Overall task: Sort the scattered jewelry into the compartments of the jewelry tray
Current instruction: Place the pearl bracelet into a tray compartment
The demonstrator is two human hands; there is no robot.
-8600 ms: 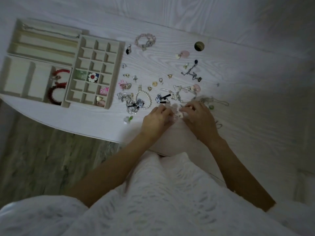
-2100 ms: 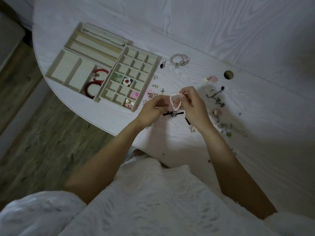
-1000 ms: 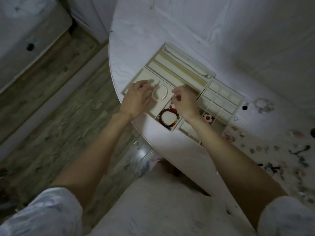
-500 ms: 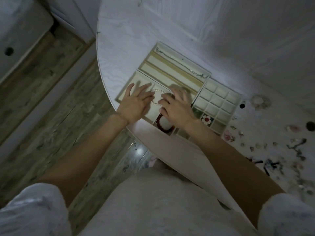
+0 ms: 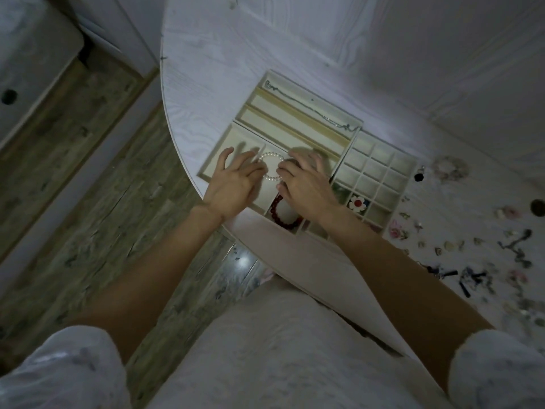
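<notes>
The beige jewelry tray [image 5: 298, 129] lies at the table's left end. A white pearl bracelet [image 5: 269, 155] lies flat as a ring in the middle wide compartment. My left hand [image 5: 233, 184] rests on the tray with fingers spread, its fingertips touching the ring's left side. My right hand [image 5: 306, 184] lies flat with fingers apart on the ring's right side and covers part of a red bead bracelet [image 5: 278, 218] in the adjoining compartment. Neither hand grips the pearls. Scattered jewelry [image 5: 472, 261] covers the table at the right.
A thin chain [image 5: 312, 109] lies in the tray's far long slot. A flower brooch [image 5: 356, 203] sits in the small-cell grid. A pale bead bracelet [image 5: 448, 169] and a table hole [image 5: 538, 206] lie to the right. The rounded table edge [image 5: 188, 169] runs beside the tray.
The pearl bracelet was lifted from the pile, carried left to the tray and laid in the wide compartment. Both hands went from pinching it to lying flat beside it.
</notes>
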